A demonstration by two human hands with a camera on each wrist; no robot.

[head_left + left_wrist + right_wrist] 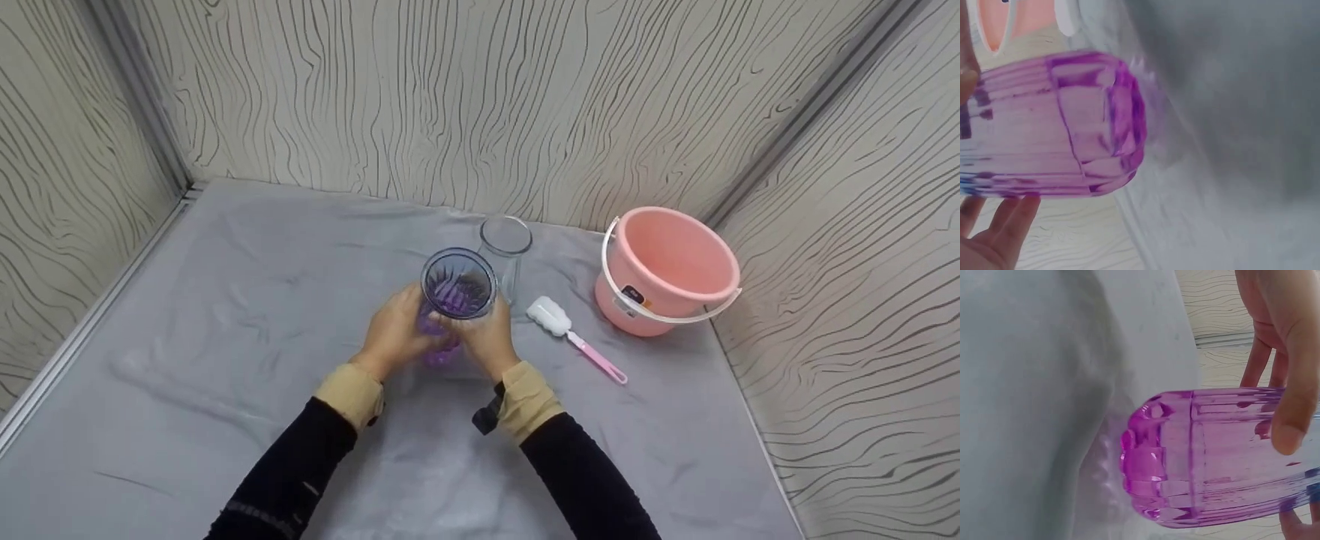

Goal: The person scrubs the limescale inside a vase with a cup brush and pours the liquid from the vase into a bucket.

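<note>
Over the grey cloth-covered surface (247, 300), a purple-and-blue ribbed vase (1207, 455) is sitting between the left grip (394, 335) and right grip (487, 337), both spreading to its width and curling round its sides. It's looking like glass: probably stiff, slippery, fairly heavy, breakable, so the ribbed middle is offering the safest hold.

Bucket (660, 300), brush (576, 341), clear glass (512, 264) on grey cloth (247, 300)
</note>
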